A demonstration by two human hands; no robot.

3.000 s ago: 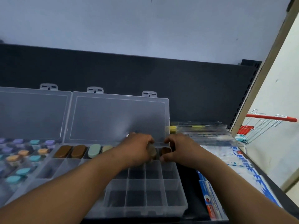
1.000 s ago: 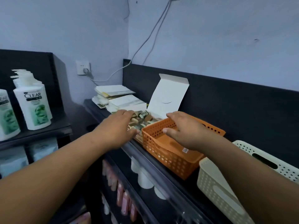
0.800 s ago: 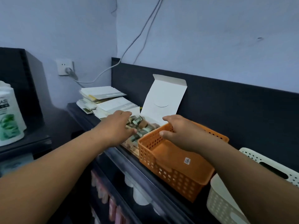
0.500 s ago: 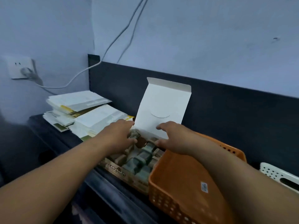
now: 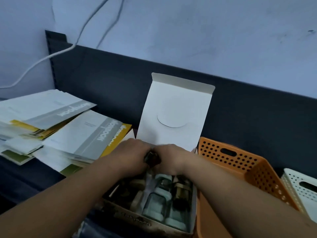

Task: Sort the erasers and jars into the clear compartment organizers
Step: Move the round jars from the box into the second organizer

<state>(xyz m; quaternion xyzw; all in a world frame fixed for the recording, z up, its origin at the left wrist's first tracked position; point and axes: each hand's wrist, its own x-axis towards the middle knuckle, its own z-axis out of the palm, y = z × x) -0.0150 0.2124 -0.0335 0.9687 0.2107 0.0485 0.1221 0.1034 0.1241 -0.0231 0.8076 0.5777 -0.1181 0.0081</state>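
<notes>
An open cardboard box (image 5: 130, 219) holds several wrapped erasers (image 5: 155, 202) in green, white and brown. Its white lid (image 5: 175, 114) stands upright against the dark back panel. Both of my hands reach into the far end of the box, side by side. My left hand (image 5: 130, 156) has its fingers curled around a dark brown eraser (image 5: 151, 158) that shows between the two hands. My right hand (image 5: 172, 159) curls down into the box right beside it; what its fingers hold is hidden. The clear organizers are out of view.
An orange perforated basket (image 5: 240, 162) stands right of the box, touching it. A white perforated basket (image 5: 301, 188) is at the far right edge. Stacked booklets and papers (image 5: 73, 134) lie to the left. A white cable (image 5: 51, 55) runs along the wall.
The view swung from the clear organizers to this shelf. Both hands moved from above the orange basket into the back of the eraser box and closed together there.
</notes>
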